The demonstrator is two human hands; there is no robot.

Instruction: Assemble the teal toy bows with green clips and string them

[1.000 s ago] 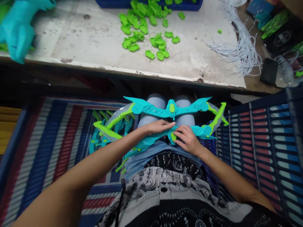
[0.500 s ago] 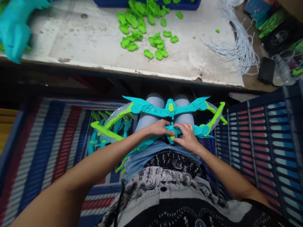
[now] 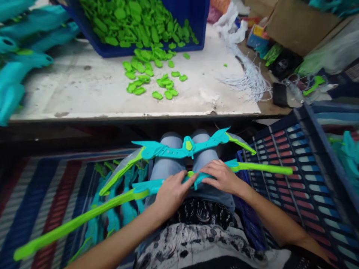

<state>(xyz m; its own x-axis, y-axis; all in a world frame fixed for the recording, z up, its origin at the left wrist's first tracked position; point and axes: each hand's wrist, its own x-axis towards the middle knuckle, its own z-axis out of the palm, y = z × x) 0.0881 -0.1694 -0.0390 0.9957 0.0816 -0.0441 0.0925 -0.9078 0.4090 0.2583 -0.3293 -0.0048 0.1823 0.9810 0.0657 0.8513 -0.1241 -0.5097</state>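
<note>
My left hand [image 3: 174, 192] and right hand [image 3: 221, 177] are both curling, fingers partly closed, around the middle of a cyan-and-green bow [image 3: 200, 179] above my lap. Its left tip is reaching past my forearm, with open room over the striped surface [image 3: 50, 179]; its right tip is overlapping the slatted crate [image 3: 297, 162], touching or not I cannot tell. A second bow [image 3: 179, 152] is resting over my knees, short of the table's edge [image 3: 129, 116].

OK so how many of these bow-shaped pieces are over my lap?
2. The farther bow lies across your thighs; the nearer bow is held by your left hand and right hand. Turquoise pieces left of your thighs, partly hidden, aren't counted.
</note>
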